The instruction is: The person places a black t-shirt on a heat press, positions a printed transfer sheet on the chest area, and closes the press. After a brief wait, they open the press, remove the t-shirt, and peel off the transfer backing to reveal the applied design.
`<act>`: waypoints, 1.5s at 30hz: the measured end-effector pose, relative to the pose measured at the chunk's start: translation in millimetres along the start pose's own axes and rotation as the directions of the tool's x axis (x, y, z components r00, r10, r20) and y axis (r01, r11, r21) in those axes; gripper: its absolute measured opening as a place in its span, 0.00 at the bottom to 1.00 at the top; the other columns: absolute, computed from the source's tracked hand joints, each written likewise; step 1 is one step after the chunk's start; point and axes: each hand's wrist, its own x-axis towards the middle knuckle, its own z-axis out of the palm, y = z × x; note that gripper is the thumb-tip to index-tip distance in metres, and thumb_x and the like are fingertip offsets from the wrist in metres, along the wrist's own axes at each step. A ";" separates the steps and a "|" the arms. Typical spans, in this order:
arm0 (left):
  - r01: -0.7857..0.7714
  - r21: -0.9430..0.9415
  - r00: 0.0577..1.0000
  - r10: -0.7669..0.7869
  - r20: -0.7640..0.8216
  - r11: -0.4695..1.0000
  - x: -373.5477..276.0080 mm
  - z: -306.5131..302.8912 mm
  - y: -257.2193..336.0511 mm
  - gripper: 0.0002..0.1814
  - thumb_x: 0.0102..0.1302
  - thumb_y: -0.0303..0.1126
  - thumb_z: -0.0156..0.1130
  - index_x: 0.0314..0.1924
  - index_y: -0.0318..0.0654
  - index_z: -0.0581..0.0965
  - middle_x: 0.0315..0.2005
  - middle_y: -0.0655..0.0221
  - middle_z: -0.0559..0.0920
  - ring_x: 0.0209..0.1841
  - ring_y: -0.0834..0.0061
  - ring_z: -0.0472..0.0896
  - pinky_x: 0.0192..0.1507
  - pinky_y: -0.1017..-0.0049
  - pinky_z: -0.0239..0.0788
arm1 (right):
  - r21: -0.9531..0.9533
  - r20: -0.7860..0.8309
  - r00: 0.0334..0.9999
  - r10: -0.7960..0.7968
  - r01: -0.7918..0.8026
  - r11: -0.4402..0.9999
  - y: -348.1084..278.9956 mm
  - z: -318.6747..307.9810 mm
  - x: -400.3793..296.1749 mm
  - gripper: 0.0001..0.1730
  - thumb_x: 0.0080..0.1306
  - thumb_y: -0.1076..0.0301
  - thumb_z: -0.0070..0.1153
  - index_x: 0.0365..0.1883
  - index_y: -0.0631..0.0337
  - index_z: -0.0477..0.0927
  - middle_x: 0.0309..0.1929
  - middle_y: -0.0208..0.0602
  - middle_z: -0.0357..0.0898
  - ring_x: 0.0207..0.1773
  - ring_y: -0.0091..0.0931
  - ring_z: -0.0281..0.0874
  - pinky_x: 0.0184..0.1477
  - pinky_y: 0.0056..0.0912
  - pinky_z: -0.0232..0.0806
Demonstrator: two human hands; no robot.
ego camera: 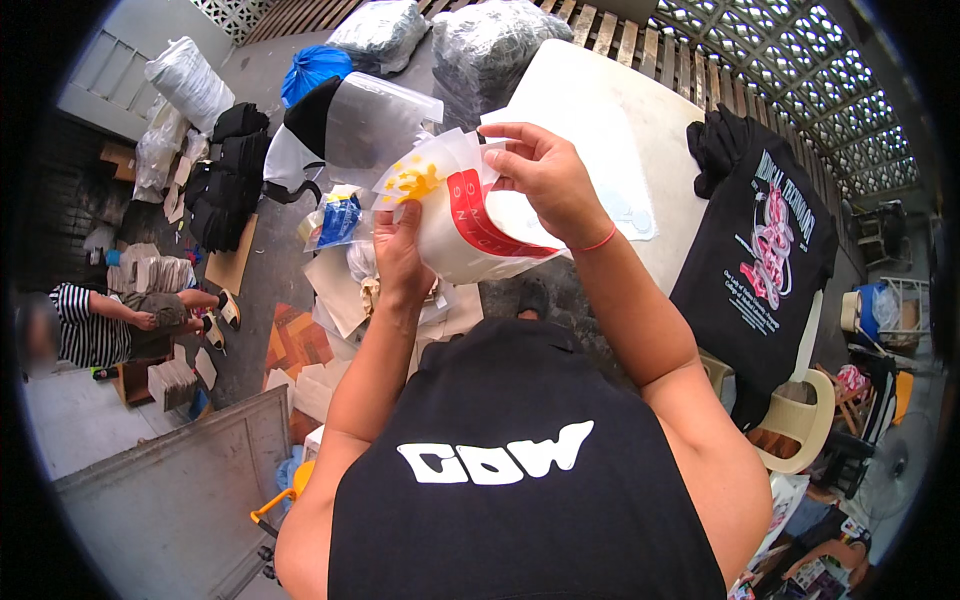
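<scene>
Both hands hold a curled stack of translucent printed sheets (450, 240), which bear a red band with lettering and yellow star shapes. My left hand (401, 244) grips the stack's left side, thumb on top near the yellow print. At the upper right edges, my right hand (544, 176) pinches a sheet corner between thumb and fingers; a red band circles that wrist. Behind the right hand, a white sheet (600, 150) with a pale blue print lies on a cream table (675, 135). Left of the stack are a clear plastic sheet (367, 120) and a blue-and-white package (341, 219).
A black printed shirt (765, 240) is draped at the right, above a cream plastic chair (802, 427). Stacked black cloth (229, 180) and brown paper pieces (337, 292) lie left. Plastic-wrapped bundles (487, 45) stand beyond. A person in a striped shirt (90, 322) sits far left.
</scene>
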 end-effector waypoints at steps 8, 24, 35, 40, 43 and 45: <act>-0.021 0.050 0.999 0.020 0.026 0.999 1.8 -6.1 -0.3 0.18 0.72 0.30 0.57 0.60 0.39 0.71 0.56 0.61 0.79 0.55 0.65 0.80 0.58 0.65 0.75 | -0.216 -0.117 0.993 -0.002 -0.023 0.976 2.6 -2.7 -2.7 0.16 0.64 0.77 0.61 0.50 0.72 0.77 0.37 0.42 0.84 0.38 0.23 0.81 0.45 0.25 0.76; 0.019 0.107 1.000 -0.017 -0.023 0.994 -3.2 -29.5 -0.3 0.16 0.73 0.31 0.56 0.58 0.39 0.71 0.55 0.62 0.79 0.55 0.68 0.80 0.58 0.65 0.74 | -0.670 -0.341 0.920 -0.194 -0.093 0.737 91.1 -95.2 -32.8 0.12 0.62 0.64 0.62 0.37 0.65 0.84 0.33 0.42 0.85 0.37 0.30 0.84 0.43 0.33 0.75; 0.315 0.311 0.942 -0.334 0.009 0.897 -9.8 -62.3 -25.7 0.16 0.70 0.26 0.58 0.56 0.32 0.74 0.51 0.60 0.81 0.50 0.69 0.81 0.55 0.69 0.74 | -0.749 -0.663 0.673 -0.328 -0.602 0.277 163.8 -281.9 -104.1 0.12 0.59 0.62 0.61 0.33 0.63 0.83 0.37 0.48 0.84 0.43 0.44 0.81 0.47 0.44 0.72; 0.281 0.577 0.958 -0.256 -0.126 0.767 22.8 -13.0 -61.9 0.09 0.70 0.24 0.59 0.49 0.33 0.76 0.41 0.69 0.82 0.41 0.80 0.79 0.48 0.79 0.71 | -0.198 -0.362 0.845 0.394 -0.483 0.853 140.7 -275.3 -32.9 0.20 0.66 0.57 0.59 0.51 0.61 0.80 0.50 0.35 0.82 0.52 0.28 0.77 0.56 0.34 0.67; 0.285 0.480 0.957 -0.222 -0.186 0.829 55.9 -3.7 -107.6 0.08 0.71 0.26 0.59 0.47 0.33 0.76 0.39 0.70 0.81 0.41 0.82 0.78 0.46 0.79 0.71 | -0.065 0.166 0.926 0.341 -0.334 0.940 143.6 -220.7 -22.9 0.24 0.68 0.65 0.59 0.60 0.65 0.73 0.49 0.34 0.82 0.50 0.25 0.79 0.57 0.28 0.68; 0.336 0.448 0.934 -0.233 -0.270 0.828 77.6 8.9 -137.4 0.09 0.71 0.28 0.59 0.48 0.33 0.76 0.40 0.71 0.81 0.41 0.83 0.78 0.46 0.80 0.70 | -0.074 0.252 0.875 0.413 -0.408 0.910 120.6 -188.1 -22.4 0.22 0.65 0.70 0.62 0.56 0.66 0.76 0.48 0.34 0.82 0.49 0.21 0.78 0.55 0.28 0.69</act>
